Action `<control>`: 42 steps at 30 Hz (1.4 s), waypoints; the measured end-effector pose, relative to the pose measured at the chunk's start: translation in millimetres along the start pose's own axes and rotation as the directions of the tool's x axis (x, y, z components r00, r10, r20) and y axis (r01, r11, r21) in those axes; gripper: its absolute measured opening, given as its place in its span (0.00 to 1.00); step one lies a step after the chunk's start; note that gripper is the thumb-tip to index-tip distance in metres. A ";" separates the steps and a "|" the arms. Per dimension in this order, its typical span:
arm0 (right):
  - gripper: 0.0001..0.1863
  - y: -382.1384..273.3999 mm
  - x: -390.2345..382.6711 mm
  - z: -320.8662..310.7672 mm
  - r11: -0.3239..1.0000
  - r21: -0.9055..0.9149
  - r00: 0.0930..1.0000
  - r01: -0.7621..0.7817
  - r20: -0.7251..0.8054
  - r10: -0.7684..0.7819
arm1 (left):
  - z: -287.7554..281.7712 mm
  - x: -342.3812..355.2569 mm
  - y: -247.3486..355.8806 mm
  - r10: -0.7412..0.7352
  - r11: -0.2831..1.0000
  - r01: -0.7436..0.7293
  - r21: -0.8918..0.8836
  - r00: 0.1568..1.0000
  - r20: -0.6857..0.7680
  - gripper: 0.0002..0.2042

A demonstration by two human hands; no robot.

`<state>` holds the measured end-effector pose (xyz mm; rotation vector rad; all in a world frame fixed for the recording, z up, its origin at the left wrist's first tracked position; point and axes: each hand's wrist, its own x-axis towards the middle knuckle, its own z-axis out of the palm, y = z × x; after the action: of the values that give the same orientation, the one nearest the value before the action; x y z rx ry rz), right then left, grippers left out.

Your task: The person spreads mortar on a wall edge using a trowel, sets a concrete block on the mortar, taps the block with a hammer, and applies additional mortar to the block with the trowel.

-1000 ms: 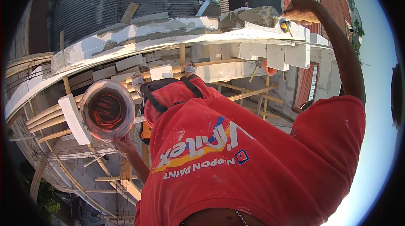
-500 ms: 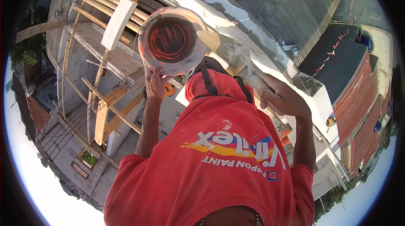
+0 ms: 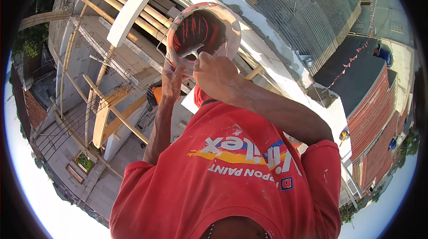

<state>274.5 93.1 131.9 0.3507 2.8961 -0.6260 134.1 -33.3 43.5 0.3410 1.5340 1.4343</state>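
Head view: we've got the bucket [image 3: 203, 33] up in front of us over the scaffold [image 3: 102, 105], left hand [image 3: 173, 83] cupping its underside for support, right hand [image 3: 218, 76] closed on the rim, probably to steady it.

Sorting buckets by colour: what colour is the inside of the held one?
Red inside the bucket, pale smeared rim; head view shows it.

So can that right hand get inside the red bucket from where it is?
Probably yes. The right hand is already at the rim of the red bucket, the left hand supports it below, and the opening looks unblocked.
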 end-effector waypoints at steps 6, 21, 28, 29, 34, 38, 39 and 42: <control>0.26 49.3 -22.6 -1.2 0.961 0.054 0.938 -0.271 -0.210 0.277 | -7.7 -16.2 -1.3 -0.080 0.994 0.086 0.064 0.993 -0.082 0.23; 0.25 56.8 -55.9 39.0 0.970 0.112 0.971 -0.218 -0.079 0.227 | -16.6 -6.5 20.2 -0.032 0.996 0.034 0.086 0.999 -0.020 0.25; 0.25 57.0 -45.4 14.6 0.915 0.188 0.926 -0.356 -0.063 0.373 | -13.8 -7.2 22.4 -0.064 0.992 0.067 0.106 0.997 -0.032 0.25; 0.25 56.9 -49.1 20.8 0.914 0.188 0.924 -0.359 -0.064 0.376 | -13.0 -6.9 23.2 -0.061 0.991 0.064 0.115 0.998 -0.032 0.25; 0.25 57.7 -63.6 31.7 0.956 0.045 0.956 -0.290 0.066 0.287 | -21.9 -6.6 12.0 -0.070 0.993 0.073 0.092 0.997 -0.041 0.25; 0.25 48.9 -53.7 26.6 0.908 0.171 0.919 -0.383 -0.026 0.393 | -13.6 -10.2 20.4 -0.066 0.991 0.069 0.116 0.997 -0.031 0.25; 0.24 47.8 -55.6 35.7 0.925 0.127 0.932 -0.359 -0.013 0.363 | -14.5 -9.8 18.6 -0.064 0.991 0.067 0.116 0.998 -0.030 0.25; 0.25 52.3 -63.4 42.4 0.939 0.113 0.945 -0.325 0.079 0.318 | -18.9 -9.8 13.0 -0.073 0.994 0.078 0.075 0.995 -0.062 0.25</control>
<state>353.4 109.2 86.3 0.7887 2.6614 -0.7444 119.0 -48.6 56.1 0.2862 1.6365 1.3387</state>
